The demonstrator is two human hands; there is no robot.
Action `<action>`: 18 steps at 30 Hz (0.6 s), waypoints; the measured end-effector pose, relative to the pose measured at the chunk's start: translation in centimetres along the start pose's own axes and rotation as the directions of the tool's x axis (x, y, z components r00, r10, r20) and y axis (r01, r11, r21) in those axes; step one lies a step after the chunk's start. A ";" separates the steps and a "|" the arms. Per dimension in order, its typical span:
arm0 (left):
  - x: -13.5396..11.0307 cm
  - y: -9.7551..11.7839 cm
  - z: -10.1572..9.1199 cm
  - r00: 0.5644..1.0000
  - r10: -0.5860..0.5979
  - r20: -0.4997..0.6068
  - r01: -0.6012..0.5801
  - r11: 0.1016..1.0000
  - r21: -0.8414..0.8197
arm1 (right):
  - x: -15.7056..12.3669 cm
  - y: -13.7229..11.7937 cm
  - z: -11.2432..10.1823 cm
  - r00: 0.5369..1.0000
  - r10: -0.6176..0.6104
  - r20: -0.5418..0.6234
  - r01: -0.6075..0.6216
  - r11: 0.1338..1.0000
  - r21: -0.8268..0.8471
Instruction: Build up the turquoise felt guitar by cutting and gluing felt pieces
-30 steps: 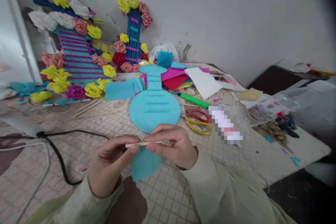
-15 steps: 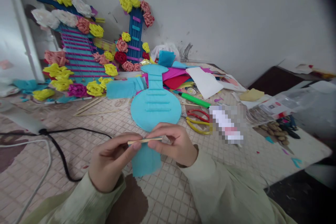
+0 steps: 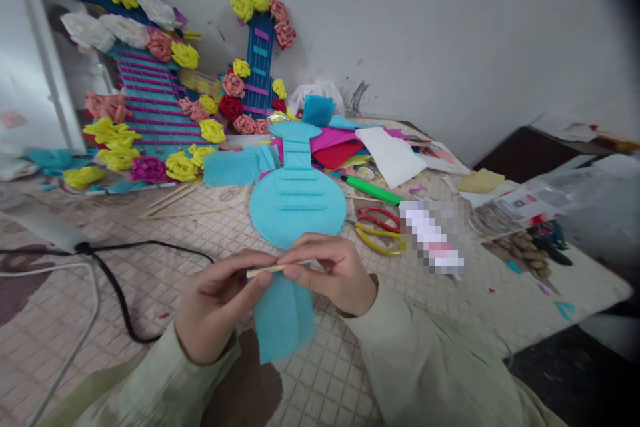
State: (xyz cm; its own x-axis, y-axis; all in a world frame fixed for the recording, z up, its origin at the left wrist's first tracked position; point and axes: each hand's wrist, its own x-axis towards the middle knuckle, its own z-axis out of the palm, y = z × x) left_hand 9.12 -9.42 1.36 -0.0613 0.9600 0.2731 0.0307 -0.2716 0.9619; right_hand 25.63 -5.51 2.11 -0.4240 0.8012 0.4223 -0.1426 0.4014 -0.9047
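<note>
Both my hands pinch a short wooden stick (image 3: pixel 267 271) at the top edge of a piece of blue crepe paper (image 3: pixel 284 320), which hangs below it. My left hand (image 3: pixel 220 300) is closed on the stick's left part, thumb below and fingers above. Closed on its right part is my right hand (image 3: pixel 327 267), the fingertips of both hands nearly touching. Just beyond my fingers lies a blue guitar-shaped piece (image 3: pixel 297 207) with raised ridges across its body and neck.
Yellow and red-handled scissors (image 3: pixel 377 240) and a green cutter (image 3: pixel 373 191) lie right of the guitar shape. Thin sticks (image 3: pixel 170 200) rest to the left, near a black cable (image 3: pixel 117 293). Flower-covered decorated pieces (image 3: pixel 155 100) lean against the wall. A plastic bottle (image 3: pixel 530 203) is at right.
More of the crepe paper now hangs below the stick, reaching lower and further right. The stick tilts slightly more, and my left hand has shifted a little to the right.
</note>
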 end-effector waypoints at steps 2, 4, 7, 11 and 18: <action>0.1 0.1 0.0 0.999 0.039 0.000 -0.039 0.999 -0.001 | 0.0 -0.1 0.0 1.000 0.005 0.000 -0.005 1.000 0.000; 0.1 0.2 0.1 0.998 0.045 -0.037 -0.046 0.999 -0.017 | -0.1 -0.1 0.1 1.000 0.012 -0.004 -0.012 1.000 0.002; 0.0 0.3 0.3 0.998 0.002 -0.065 -0.005 0.999 -0.036 | -0.2 0.1 0.1 1.000 0.020 -0.002 -0.020 1.000 0.001; 0.0 0.2 0.5 0.994 -0.064 -0.094 0.058 0.996 -0.063 | -0.1 0.2 0.1 1.000 0.023 -0.002 -0.023 1.000 -0.012; -0.1 0.3 0.4 0.983 -0.135 -0.124 0.131 0.990 -0.041 | -0.2 0.4 0.1 0.998 0.053 -0.028 -0.054 0.998 -0.045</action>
State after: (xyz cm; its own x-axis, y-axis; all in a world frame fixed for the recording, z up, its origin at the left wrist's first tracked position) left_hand 9.58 -9.54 1.60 -0.1883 0.9721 0.1397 -0.0182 -0.1456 0.9892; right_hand 25.56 -5.54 1.65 -0.4057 0.8333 0.3755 -0.0794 0.3771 -0.9227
